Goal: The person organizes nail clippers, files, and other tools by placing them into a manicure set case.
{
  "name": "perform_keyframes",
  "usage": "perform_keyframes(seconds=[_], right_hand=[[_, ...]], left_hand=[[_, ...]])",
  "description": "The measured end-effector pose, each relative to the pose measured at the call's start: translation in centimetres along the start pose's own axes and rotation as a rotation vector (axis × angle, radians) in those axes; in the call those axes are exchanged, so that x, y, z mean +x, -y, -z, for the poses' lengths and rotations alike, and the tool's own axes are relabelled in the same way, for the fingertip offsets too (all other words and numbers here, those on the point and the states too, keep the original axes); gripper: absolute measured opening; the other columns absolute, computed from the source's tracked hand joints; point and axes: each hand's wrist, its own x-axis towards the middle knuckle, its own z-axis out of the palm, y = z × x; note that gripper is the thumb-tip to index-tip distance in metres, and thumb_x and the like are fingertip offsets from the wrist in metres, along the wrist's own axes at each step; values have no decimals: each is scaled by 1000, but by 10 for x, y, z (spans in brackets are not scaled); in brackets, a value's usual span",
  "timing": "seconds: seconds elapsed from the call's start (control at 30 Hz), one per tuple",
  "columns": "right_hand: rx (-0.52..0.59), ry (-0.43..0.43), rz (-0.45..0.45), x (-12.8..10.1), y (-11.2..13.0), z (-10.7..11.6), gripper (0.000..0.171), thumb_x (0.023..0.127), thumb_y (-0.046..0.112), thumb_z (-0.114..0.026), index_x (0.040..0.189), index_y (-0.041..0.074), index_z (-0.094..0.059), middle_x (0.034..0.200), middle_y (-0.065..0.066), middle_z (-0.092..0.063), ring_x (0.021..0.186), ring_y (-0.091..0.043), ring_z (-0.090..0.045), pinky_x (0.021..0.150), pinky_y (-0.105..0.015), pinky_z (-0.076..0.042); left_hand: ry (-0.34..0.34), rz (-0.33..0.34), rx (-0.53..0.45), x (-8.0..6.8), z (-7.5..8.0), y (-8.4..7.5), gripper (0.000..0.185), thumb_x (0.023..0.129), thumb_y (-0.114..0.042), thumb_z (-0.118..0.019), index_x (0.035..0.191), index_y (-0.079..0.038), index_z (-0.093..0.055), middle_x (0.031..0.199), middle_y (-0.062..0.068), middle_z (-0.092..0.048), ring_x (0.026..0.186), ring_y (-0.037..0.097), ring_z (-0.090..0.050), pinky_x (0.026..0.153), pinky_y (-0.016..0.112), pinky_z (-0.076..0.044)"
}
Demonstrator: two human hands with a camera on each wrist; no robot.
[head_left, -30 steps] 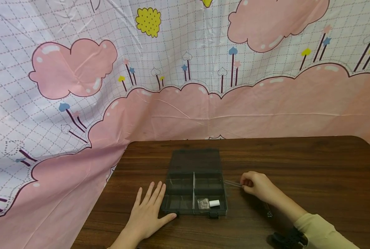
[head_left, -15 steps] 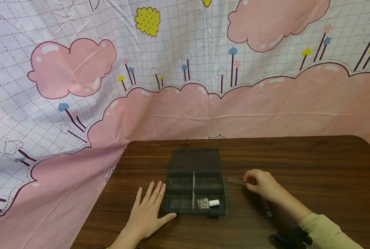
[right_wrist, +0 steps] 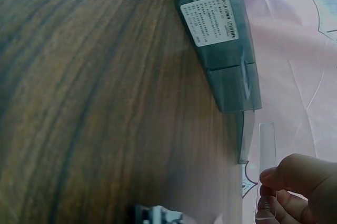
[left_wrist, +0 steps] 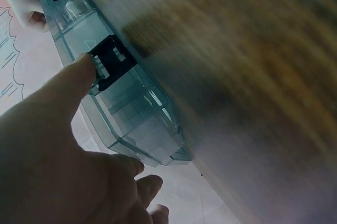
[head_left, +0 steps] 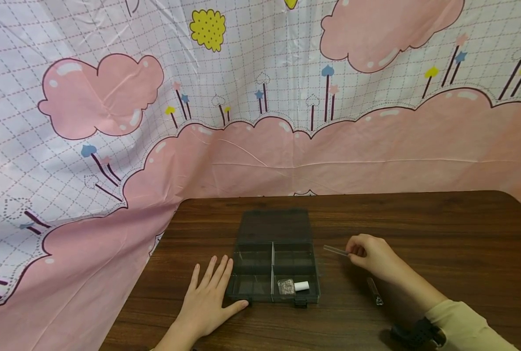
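A dark translucent compartment box (head_left: 260,298) stands on the table, its lid (head_left: 275,226) raised at the back. In its front right compartment lies a small glittery bottle (head_left: 286,286) with a white cap. My left hand (head_left: 205,302) rests against the box's left side, fingers straight and spread. The left wrist view has its thumb touching a black front latch (left_wrist: 111,62). Right of the box, my right hand (head_left: 370,253) pinches a clear plastic strip (right_wrist: 267,148) by one end, above the table. The strip's other end points toward the box without touching it.
A narrow clear piece with a shiny end (head_left: 374,291) lies on the brown wooden table (head_left: 462,253), below the right hand. A black object (head_left: 414,336) is at the right sleeve. Behind the table hangs a pink and white patterned cloth (head_left: 251,161).
My right hand has drawn the clear strip slightly right and away from the box, rising a little. The piece lying under that wrist shows more fully. My left hand and the box stay put.
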Motion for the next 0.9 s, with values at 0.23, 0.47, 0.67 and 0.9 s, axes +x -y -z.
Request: perform_keyframes(seconds=[0.23, 0.47, 0.67, 0.9], right_hand=[[-9, -12, 4, 1, 4, 8, 15, 81, -1, -70, 84, 12, -64, 79, 7, -57, 69, -7, -53, 57, -23, -48], [-19, -36, 20, 2, 5, 13, 15, 81, -2, -71, 84, 11, -64, 77, 8, -57, 68, -6, -53, 57, -24, -48], [-20, -47, 33, 4, 8, 15, 15, 81, -2, -72, 84, 11, -65, 77, 8, -57, 69, -6, -53, 58, -23, -48], [-5, -47, 37, 8, 13, 17, 16, 82, -2, -71, 85, 12, -64, 77, 8, -57, 68, -6, -52, 56, -23, -47]], left_hand=[[5, 3, 1, 1, -2, 1, 97, 84, -78, -36, 155, -15, -15, 159, 4, -13, 146, 23, -1, 113, 54, 9], [-2, 0, -3, 0, -2, 1, 97, 84, -78, -37, 155, -15, -15, 159, 4, -13, 145, 23, -1, 113, 55, 7], [-4, 1, -7, 1, -2, 1, 97, 84, -78, -37, 155, -15, -16, 159, 3, -13, 145, 23, -1, 113, 54, 8], [-1, 1, -4, 1, -2, 1, 97, 84, -78, -36, 155, -15, -15, 159, 3, -13, 145, 24, -1, 113, 54, 8]])
